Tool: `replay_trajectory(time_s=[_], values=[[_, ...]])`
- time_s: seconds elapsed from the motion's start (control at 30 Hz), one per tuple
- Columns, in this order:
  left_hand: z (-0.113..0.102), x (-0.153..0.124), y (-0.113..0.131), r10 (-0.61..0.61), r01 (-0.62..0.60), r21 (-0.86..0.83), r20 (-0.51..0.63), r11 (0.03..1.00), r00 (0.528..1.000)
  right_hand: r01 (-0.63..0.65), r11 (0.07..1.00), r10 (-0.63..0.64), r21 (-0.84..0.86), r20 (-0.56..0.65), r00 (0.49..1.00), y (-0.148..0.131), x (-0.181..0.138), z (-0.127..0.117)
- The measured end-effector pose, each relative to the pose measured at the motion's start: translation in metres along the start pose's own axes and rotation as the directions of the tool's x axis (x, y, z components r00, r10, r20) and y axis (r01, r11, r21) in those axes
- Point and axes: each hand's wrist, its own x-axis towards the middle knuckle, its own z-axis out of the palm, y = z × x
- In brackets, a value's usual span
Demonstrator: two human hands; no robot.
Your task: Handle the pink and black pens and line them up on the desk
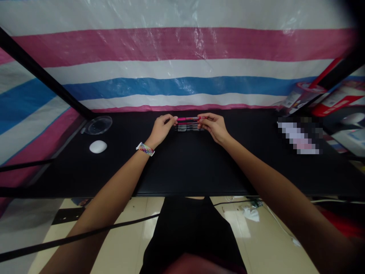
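Between my two hands stretches a pink and red pen (187, 119), lying crosswise near the far side of the black table. My left hand (164, 126) pinches its left end, and a colourful woven band circles that wrist. At the other end, the fingers of my right hand (212, 125) are closed on the pen. Just on the near side, several dark pens (188, 128) lie side by side in a row, parallel to it. My right fingertips partly cover the right ends of these pens.
On the left of the black table (182, 167) are a clear round lid (99, 125) and a white rounded object (98, 147). A clear tub (302, 97) stands at the back right, near a blurred-out item (299, 137). Striped sheeting (182, 45) hangs behind; black poles frame the sides.
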Motion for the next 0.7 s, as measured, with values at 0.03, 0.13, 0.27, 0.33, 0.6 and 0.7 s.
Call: replay_trajectory(time_s=[0.03, 0.13, 0.27, 0.33, 0.6, 0.7], values=[[-0.001, 0.000, 0.001, 0.005, -0.006, -0.014, -0.003, 1.000, 1.000, -0.001, 1.000, 0.001, 0.002, -0.009, 1.000, 0.000, 0.000, 0.000], [-0.002, -0.001, 0.005, 0.025, -0.025, -0.044, -0.020, 0.999, 1.000, -0.007, 1.000, 0.007, 0.008, -0.019, 1.000, -0.001, 0.000, 0.000], [0.000, -0.002, 0.007, 0.018, -0.020, -0.065, -0.038, 0.998, 0.999, -0.017, 0.999, 0.018, 0.043, -0.016, 1.000, -0.002, 0.000, 0.001], [0.001, -0.002, 0.007, 0.003, -0.007, -0.093, -0.049, 0.996, 0.999, -0.040, 0.994, 0.039, 0.098, 0.014, 0.999, -0.005, -0.001, 0.001], [0.001, -0.001, 0.010, -0.010, -0.006, -0.157, -0.101, 0.988, 0.995, -0.277, 0.920, 0.203, 0.277, 0.269, 0.942, -0.017, -0.004, 0.002], [0.001, -0.001, 0.010, -0.019, 0.001, -0.158, -0.112, 0.987, 0.994, -0.323, 0.898, 0.220, 0.299, 0.331, 0.918, -0.018, -0.006, 0.004]])
